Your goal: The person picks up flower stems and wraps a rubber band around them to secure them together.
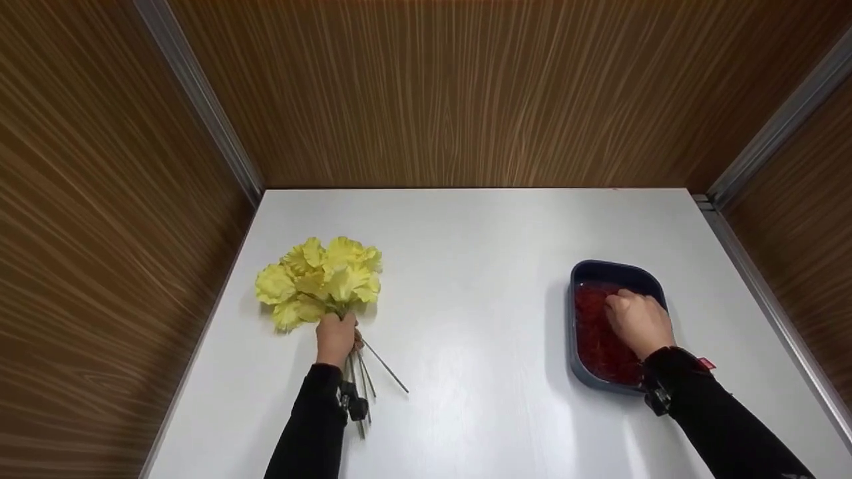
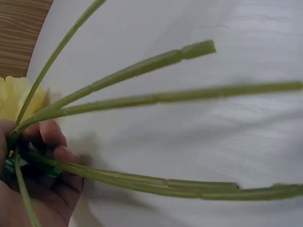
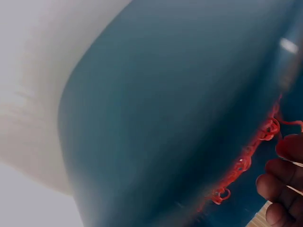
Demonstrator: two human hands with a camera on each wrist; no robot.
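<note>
The left hand [image 1: 336, 337] is wrapped tight around a bunch of yellow flowers [image 1: 319, 283], just under the blooms. The bunch lies on the white table [image 1: 466, 253], at about 9 o'clock from the middle. The blooms point to 12 o'clock and the thin green stems [image 2: 156, 98] fan out toward 6 o'clock behind the hand. The flowers look light. The petals look soft and would crush easily, so the stems are the best place to hold. The stems look stiff and smooth, and they spread apart, so they need a snug squeeze close to the blooms.

The right hand [image 1: 638, 321] is down inside a dark blue tray [image 1: 578, 279] at about 3 o'clock. Its fingers [image 3: 279, 184] are curled into the red stringy bits [image 1: 594, 339] there. It is hard to tell if they hold any. The bits look light, curly and loose, so they may tangle and slip out.
</note>
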